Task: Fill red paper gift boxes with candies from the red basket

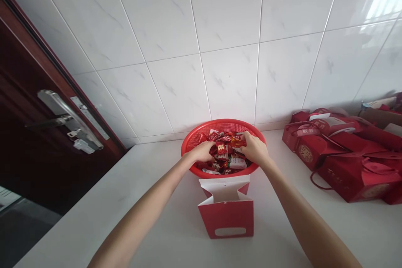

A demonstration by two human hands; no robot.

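Note:
Both of my hands are inside a red plastic basket (196, 129) heaped with wrapped candies (238, 162). At the left of the heap, my left hand (203, 152) is closed, its fingertips on a red candy (221, 149) with gold print. My right hand (253, 148) reaches over the right rim and pinches a shiny red-and-orange wrapped candy (238, 142). Just in front of the basket, between my forearms, stands a red paper box (230, 217). Its white-lined top flaps are open, and an oval window shows on its front.
Several closed red gift boxes (348, 176) with ribbon handles crowd the right side of the white table (150, 201). A white tiled wall (229, 75) rises behind the basket. At the left stands a dark red door (28, 104) with a metal handle.

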